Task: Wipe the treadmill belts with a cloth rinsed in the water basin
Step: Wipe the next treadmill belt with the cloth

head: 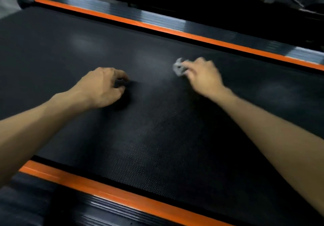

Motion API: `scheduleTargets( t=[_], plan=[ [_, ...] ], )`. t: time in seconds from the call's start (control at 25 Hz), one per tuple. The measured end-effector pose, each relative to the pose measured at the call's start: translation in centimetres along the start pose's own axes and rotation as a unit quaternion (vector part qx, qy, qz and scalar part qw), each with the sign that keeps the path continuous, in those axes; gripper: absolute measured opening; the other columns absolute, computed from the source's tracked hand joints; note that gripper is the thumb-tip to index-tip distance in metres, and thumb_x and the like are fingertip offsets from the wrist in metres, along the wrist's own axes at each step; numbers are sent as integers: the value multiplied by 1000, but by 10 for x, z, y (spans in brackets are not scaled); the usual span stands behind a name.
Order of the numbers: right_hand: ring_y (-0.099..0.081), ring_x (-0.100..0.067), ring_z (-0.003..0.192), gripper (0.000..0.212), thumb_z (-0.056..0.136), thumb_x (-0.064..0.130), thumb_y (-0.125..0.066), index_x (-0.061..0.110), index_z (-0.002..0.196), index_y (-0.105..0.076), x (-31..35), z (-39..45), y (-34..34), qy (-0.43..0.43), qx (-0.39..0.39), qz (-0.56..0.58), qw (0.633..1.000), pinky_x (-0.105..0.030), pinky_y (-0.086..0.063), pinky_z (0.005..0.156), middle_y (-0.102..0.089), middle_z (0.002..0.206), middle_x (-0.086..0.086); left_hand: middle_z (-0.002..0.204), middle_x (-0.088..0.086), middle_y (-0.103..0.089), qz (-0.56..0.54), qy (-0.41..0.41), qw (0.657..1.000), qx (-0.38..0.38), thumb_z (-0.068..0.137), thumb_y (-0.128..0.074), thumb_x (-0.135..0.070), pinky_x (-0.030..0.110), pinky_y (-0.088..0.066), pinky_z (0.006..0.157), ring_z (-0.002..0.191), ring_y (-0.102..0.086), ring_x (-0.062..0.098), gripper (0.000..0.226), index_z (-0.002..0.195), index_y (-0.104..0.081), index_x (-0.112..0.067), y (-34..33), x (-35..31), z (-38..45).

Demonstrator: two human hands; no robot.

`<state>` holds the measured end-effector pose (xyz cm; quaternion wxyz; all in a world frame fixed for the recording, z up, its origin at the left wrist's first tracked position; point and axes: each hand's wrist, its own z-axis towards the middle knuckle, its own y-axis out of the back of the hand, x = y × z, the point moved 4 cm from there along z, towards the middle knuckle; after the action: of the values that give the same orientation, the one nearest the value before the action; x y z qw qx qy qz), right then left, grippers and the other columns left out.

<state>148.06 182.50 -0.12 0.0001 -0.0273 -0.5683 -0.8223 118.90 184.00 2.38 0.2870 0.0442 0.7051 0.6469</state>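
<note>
Here the right hand (201,74) pinches a grey cloth (178,67) on the belt (157,138); the left hand (103,87) seems loosely curled, empty.

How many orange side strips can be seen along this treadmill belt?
2: far orange strip beyond the belt, near orange strip at the belt's closer edge.

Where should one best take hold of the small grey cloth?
Grip the bunched cloth by its free end, which sticks out left of the right hand, coming from above. It sits crumpled on the belt, so pinching the bunch likely works best.
</note>
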Motion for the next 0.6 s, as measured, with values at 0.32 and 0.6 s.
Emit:
scheduleTargets(
  t=[0.32,0.6],
  plan=[
    [-52,-37,90,36,94,29,-53,37,128,-60,116,-69,10,77,7,91,993,-43,-50,74,-54,107,-12,123,2,-65,0,-22,1000,-10,88,-57,-21,42,-48,97,114,-61,28,43,130,-55,-30,-2,-2,6],
    [-45,-21,87,36,95,29,-60,28,132,-62,122,-169,55,388,124,161,899,-39,-44,76,-58,108,-3,128,1,-63,17,-58,998,15,87,-60,-23,42,-49,95,114,-61,25,47,133,-51,-29,-8,-3,-1]
  ],
)
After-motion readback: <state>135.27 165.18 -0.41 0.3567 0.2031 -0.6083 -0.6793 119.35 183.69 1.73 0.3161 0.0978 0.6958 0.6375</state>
